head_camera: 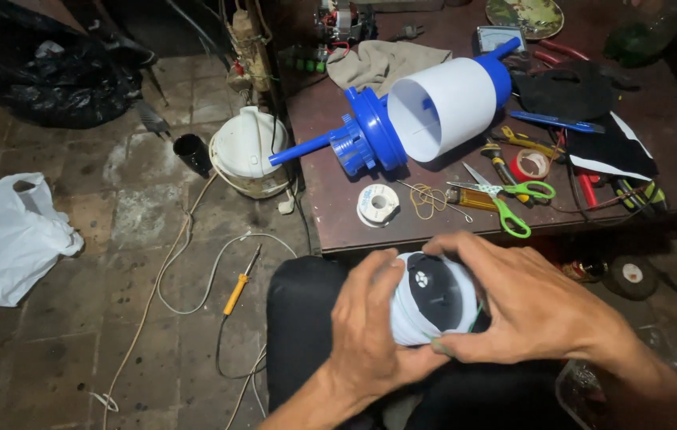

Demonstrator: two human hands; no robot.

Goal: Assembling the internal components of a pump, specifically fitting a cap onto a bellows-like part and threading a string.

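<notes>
- Left hand (370, 330) cupped round white cap (431, 299), thumb on its edge.
- Right hand (525, 306) curled over cap from other side, fingertips pinching rim.
- Cap over lap, just below table (330, 215) edge.
- Blue-white pump (426, 111), scissors (505, 195), solder spool (378, 205) on table.

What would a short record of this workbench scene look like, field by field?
Left hand: grips the white round part from the left
Right hand: wraps it from the right
Place: over the person's lap
Table: blue and white pump body, green scissors, solder spool
Floor: soldering iron, white plastic bag
</notes>
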